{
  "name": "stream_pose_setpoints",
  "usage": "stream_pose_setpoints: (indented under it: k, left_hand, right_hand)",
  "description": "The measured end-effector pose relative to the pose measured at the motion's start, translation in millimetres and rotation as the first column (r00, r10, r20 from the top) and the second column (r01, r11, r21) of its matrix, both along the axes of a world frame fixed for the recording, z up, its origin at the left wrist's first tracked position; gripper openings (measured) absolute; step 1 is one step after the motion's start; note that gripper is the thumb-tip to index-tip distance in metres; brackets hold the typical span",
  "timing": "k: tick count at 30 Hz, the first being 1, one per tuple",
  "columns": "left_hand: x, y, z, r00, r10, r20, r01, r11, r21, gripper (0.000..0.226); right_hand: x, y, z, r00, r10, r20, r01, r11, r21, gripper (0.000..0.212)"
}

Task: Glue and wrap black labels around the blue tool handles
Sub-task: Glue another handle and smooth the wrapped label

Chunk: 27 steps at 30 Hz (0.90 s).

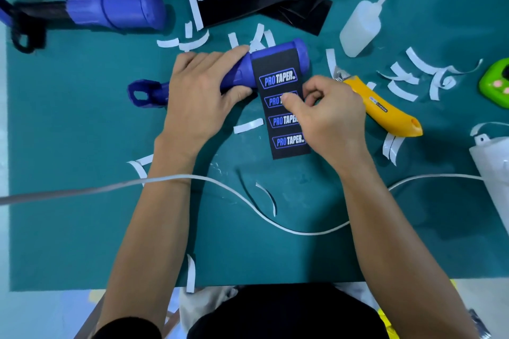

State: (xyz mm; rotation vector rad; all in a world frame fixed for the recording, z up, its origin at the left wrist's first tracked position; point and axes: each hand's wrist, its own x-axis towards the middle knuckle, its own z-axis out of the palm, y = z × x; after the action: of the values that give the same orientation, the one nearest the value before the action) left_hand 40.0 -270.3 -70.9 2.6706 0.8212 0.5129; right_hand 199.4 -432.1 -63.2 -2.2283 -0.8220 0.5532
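Handle: blue tool handle [301, 50] lies on its side near the middle of the table [82, 228], a little toward the far edge. Its thick end points to the far right corner and its looped thin end points toward the left edge.
Label: black label [289, 143], printed four times with PRO TAPER, is draped over the thick end. Its top sits on the handle and the rest trails flat toward the near edge.
Left grip: my left grip [198, 96] is clamped on the handle's narrower waist, fingers curled over the top and thumb against the near side.
Right grip: my right grip [330, 118] is closed on the label, thumb and fingertips pinching its right edge just below the handle.
Feel of the handle: I judge it to be rigid moulded plastic, light, smooth and round, so it is likely to roll. The waist is the safest hold because it is clear of the label zone.
Feel of the label: I judge it to be thin, limp and easily creased, probably tacky where glued. It is best taken by its edges and pulled taut as the handle turns.
Risk: a slack or crooked pull could wrap it askew.
Nearby: glue bottle [358, 27] lies toward the far right. Yellow knife [385, 110] is just beside my right grip. White strips [248, 125] are scattered about. More blue handles [118, 8] are piled at the far left corner.
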Motion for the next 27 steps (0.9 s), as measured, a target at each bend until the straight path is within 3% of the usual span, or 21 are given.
stream_pose_setpoints:
  k: [5, 9, 20, 27]
  left_hand:
    - [-1, -3, 6, 0.997, 0.017, 0.074, -0.012, 0.998, -0.06, 0.06]
    - [-4, -2, 11, 0.996, 0.044, 0.076, -0.035, 0.993, -0.116, 0.06]
    - [-7, -13, 32, 0.996, 0.077, -0.048, -0.085, 0.979, -0.183, 0.056]
    - [-12, -18, 46, 0.988, 0.148, -0.053, -0.157, 0.887, -0.435, 0.045]
  right_hand:
    - [8, 0, 3, 0.952, 0.065, -0.298, -0.013, 0.985, 0.174, 0.032]
    - [7, 2, 5, 0.895, 0.112, -0.431, 0.013, 0.961, 0.276, 0.032]
    - [9, 4, 4, 0.905, 0.103, -0.412, 0.059, 0.93, 0.362, 0.024]
    - [15, 12, 10, 0.866, 0.089, -0.493, 0.136, 0.905, 0.404, 0.02]
